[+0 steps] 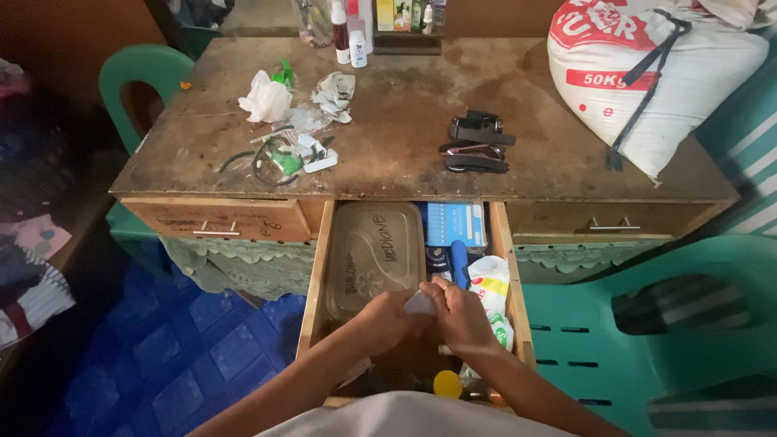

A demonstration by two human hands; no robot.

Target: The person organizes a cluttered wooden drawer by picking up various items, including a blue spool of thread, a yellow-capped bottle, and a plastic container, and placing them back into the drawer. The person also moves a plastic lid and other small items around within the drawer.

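Both my hands meet over the open middle drawer point(316, 275) of a worn wooden desk point(405, 113). My left hand point(387, 319) and my right hand point(461, 314) pinch a small white packet point(420, 303) between their fingertips. Under them in the drawer lies a flat brown plastic lid point(372, 255) on the left. A blue box point(456, 222), a blue tube point(460, 260) and white plastic packets point(490, 283) fill the right side. A yellow cap point(447, 382) shows near the drawer's front.
On the desk top lie crumpled white wrappers point(267, 99), clear tubing point(279, 154), black clips point(477, 142) and bottles point(350, 36) at the back. A large white sack point(647, 73) sits at the right. Green plastic chairs stand at the right point(647, 324) and back left point(137, 77). Blue floor tiles point(202, 348) lie to the left.
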